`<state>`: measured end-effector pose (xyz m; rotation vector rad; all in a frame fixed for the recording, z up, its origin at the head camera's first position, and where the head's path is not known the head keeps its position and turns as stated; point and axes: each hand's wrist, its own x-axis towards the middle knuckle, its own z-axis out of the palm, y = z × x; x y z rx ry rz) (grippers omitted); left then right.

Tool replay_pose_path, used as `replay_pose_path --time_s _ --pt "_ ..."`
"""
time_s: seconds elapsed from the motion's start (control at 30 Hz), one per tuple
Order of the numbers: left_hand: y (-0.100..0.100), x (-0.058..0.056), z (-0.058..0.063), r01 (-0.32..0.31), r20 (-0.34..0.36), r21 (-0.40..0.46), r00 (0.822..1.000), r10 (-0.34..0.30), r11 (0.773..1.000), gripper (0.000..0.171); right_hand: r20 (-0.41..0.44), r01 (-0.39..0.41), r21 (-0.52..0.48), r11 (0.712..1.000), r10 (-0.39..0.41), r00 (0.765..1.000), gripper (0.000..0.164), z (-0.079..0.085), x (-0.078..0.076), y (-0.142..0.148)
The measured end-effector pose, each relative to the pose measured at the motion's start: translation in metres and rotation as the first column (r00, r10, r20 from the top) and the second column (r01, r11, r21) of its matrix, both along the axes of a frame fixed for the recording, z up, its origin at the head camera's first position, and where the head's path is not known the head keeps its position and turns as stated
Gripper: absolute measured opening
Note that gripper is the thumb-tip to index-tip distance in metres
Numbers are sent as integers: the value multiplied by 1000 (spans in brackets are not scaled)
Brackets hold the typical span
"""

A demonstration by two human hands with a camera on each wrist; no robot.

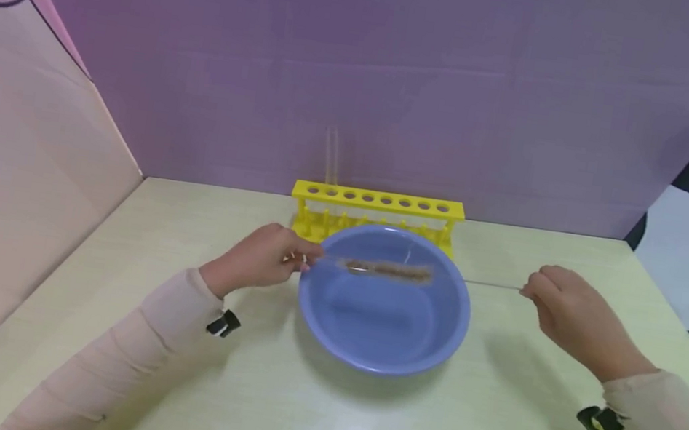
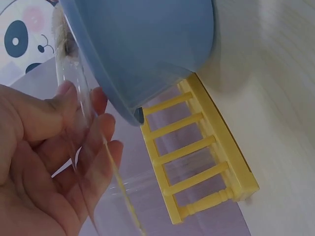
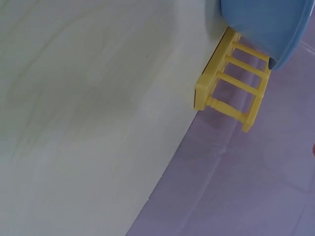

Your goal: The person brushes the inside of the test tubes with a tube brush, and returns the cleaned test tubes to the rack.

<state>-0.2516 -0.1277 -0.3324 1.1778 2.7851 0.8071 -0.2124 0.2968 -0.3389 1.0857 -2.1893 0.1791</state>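
Observation:
My left hand (image 1: 266, 255) pinches a clear glass test tube (image 2: 70, 71) between thumb and fingers, level above the left side of the blue basin (image 1: 376, 363). A test tube brush (image 1: 399, 272) with brown bristles lies in line with the tube, its bristles blurred and at least partly inside. Its thin wire handle (image 1: 493, 285) runs right to my right hand (image 1: 575, 313), whose curled fingers grip the end. The right wrist view shows only a sliver of that hand at its edge. How far the bristles reach into the tube is hard to tell.
Behind the basin stands a yellow test tube rack (image 1: 380, 199), with another clear test tube (image 1: 332, 158) upright toward its left end. Everything rests on a pale wooden table (image 1: 354, 429). A purple backdrop (image 1: 369, 86) rises at the rear, with printed panels on both sides.

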Motion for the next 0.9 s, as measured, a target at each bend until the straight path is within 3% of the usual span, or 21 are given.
replay_pose_path --time_s 0.17,0.43,0.9 --pt "-2 -1 2 20 75 8 997 -21 1000 31 -86 -34 -17 999 32 996 45 -4 -2 2" --pt "-6 -3 6 50 168 21 984 -52 999 31 -149 -79 -65 995 69 986 43 -6 1 4" --pt "-7 0 13 48 208 13 977 -50 999 29 -202 -96 -84 992 78 976 36 -5 2 12"
